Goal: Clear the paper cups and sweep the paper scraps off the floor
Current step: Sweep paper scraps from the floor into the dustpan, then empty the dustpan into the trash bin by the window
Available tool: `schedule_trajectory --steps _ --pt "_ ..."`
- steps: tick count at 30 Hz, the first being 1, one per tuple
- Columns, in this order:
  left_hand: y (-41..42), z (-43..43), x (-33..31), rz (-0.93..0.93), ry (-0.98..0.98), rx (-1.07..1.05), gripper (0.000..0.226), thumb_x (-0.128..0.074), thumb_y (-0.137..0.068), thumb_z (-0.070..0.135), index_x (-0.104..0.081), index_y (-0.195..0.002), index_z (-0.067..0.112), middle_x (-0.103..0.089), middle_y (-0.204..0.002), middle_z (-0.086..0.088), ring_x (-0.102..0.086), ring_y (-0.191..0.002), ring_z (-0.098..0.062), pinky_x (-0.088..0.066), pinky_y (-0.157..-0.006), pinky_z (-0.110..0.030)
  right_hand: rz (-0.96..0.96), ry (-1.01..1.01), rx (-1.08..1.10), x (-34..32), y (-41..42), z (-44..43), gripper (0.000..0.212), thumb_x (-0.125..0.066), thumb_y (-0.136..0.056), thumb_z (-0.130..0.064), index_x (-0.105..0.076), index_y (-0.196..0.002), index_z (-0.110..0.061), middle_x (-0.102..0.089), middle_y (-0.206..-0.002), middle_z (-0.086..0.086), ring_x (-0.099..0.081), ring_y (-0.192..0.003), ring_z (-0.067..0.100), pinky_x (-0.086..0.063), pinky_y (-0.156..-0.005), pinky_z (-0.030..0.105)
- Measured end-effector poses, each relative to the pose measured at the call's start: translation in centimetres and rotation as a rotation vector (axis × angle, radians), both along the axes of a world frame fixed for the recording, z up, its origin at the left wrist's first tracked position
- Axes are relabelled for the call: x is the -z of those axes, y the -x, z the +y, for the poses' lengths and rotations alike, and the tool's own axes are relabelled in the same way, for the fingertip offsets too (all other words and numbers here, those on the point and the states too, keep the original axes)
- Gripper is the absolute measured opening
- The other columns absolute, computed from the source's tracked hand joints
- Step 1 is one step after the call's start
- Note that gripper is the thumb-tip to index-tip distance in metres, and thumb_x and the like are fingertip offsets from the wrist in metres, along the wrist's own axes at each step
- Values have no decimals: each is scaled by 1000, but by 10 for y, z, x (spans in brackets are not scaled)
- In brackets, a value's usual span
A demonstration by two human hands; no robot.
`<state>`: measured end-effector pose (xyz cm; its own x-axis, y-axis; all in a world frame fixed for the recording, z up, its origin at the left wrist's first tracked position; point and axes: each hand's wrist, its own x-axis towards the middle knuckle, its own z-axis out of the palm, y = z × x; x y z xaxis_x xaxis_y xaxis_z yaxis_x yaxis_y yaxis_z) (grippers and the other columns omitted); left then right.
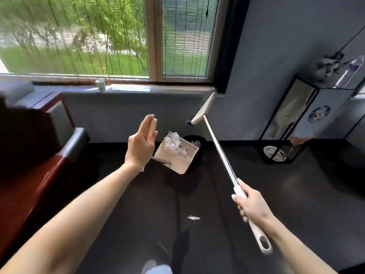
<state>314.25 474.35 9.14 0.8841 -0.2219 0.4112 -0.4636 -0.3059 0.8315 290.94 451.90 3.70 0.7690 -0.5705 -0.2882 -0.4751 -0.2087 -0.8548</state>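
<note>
My right hand (249, 202) grips the white handle of a broom (219, 151), whose head (203, 108) is raised in the air near the window sill. My left hand (141, 144) is lifted with straight fingers. Just behind its wrist runs the thin handle of a beige dustpan (178, 155); no grip on it shows. The dustpan holds crumpled paper scraps (174, 144) and tilts over a black waste bin (195, 142). One white scrap (193, 217) lies on the dark floor. A paper cup (101, 85) stands on the window sill.
A red and black armchair (39, 165) fills the left side. At the right stands a black-framed glass display stand (292, 123) with a plastic bottle (350, 73) on top. The grey wall and window sill (158, 89) lie ahead, dark floor (276, 194) between.
</note>
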Motion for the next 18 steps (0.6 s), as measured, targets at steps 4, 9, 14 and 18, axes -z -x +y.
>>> schedule_trajectory --steps 4,9,14,18 --pt "-105 -34 -3 -58 -118 71 53 -54 -97 9 -41 -145 25 -60 -131 2 -62 -109 -11 -45 -92 -20 -17 -44 71 0 -78 -11 65 -54 -94 -3 -32 -149 -29 -42 -56 4 -37 -41 12 -35 -38 23" --pt "-224 -79 10 -342 -365 263 50 -45 -94 32 -29 -141 43 -70 -104 -19 -69 -84 -41 -57 -69 -53 -52 -102 193 5 -154 -13 66 -55 -94 -4 -32 -149 -30 -42 -56 3 -37 -41 12 -34 -38 23" --pt "-282 -124 19 -506 -712 452 56 -47 -96 26 -21 -141 45 -59 -83 -19 -61 -56 -44 -52 -48 -46 -83 -200 314 -3 -198 -13 64 -55 -95 -3 -33 -148 -32 -41 -56 3 -36 -39 10 -32 -36 20" --pt "-300 -154 18 -445 -884 566 53 -45 -100 28 -27 -149 38 -57 -103 -14 -63 -84 -44 -50 -71 -44 -86 -237 395 -8 -213 -26 65 -53 -95 -2 -32 -148 -32 -40 -55 3 -35 -39 11 -32 -36 20"
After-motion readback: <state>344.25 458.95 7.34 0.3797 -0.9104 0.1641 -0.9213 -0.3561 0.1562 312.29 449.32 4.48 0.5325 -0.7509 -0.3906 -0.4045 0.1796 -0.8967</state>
